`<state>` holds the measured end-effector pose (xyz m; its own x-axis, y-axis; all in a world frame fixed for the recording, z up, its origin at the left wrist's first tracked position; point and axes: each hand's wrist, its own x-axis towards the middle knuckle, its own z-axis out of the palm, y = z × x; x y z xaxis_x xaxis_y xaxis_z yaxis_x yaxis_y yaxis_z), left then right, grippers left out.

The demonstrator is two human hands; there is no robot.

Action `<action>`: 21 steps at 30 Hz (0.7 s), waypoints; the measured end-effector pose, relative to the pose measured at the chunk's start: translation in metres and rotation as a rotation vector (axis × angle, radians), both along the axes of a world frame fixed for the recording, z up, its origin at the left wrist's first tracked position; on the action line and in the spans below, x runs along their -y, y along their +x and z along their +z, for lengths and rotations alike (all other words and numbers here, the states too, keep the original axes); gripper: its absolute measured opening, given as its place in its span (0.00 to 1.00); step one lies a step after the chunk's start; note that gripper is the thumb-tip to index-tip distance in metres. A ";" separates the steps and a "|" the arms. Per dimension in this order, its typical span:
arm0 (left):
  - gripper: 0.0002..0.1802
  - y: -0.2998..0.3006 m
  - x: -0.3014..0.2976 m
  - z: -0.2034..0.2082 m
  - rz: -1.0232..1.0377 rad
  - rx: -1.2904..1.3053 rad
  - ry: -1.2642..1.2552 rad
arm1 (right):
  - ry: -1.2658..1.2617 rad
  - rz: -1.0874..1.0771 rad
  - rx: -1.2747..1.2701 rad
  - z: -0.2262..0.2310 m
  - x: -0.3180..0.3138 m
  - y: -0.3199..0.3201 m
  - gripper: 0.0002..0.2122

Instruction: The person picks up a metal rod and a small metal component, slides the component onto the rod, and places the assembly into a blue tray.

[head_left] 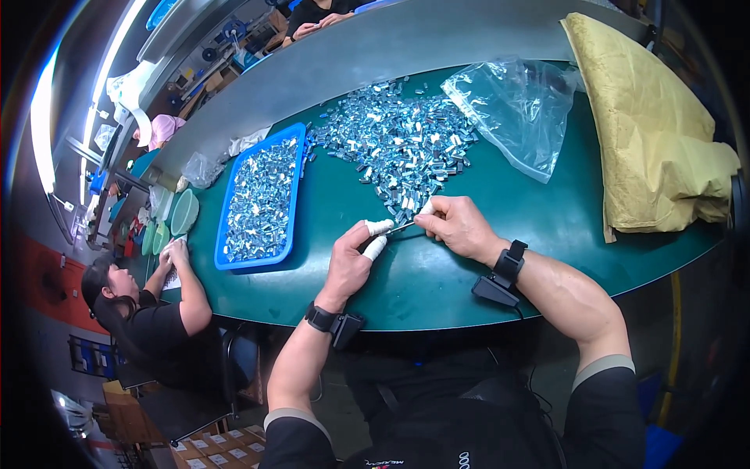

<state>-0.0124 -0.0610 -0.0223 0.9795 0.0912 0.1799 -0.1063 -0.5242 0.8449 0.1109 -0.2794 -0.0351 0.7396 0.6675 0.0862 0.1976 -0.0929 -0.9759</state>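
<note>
Over the near middle of the green table, my left hand (350, 262) is closed in a pinch, its thumb and index finger wrapped in white coverings. What sits between those fingertips is too small to make out. Close beside it, my right hand (462, 227) pinches a thin dark metal rod (403, 227), whose far end reaches the left fingertips. White covering also shows on a right fingertip. Just beyond both hands spreads a loose pile of small shiny metal pieces (406, 144), narrowing toward my fingers.
A blue tray (291, 215) full of similar metal pieces stands left of the pile. To the right lie a clear plastic bag (519, 117) and a large yellow sack (648, 141). A co-worker (156, 313) sits at the left near green bowls (184, 213). A grey raised ledge (437, 56) bounds the table's far side.
</note>
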 end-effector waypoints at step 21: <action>0.13 0.000 0.006 -0.005 0.019 -0.091 -0.295 | -0.069 0.098 0.124 0.001 0.000 -0.005 0.12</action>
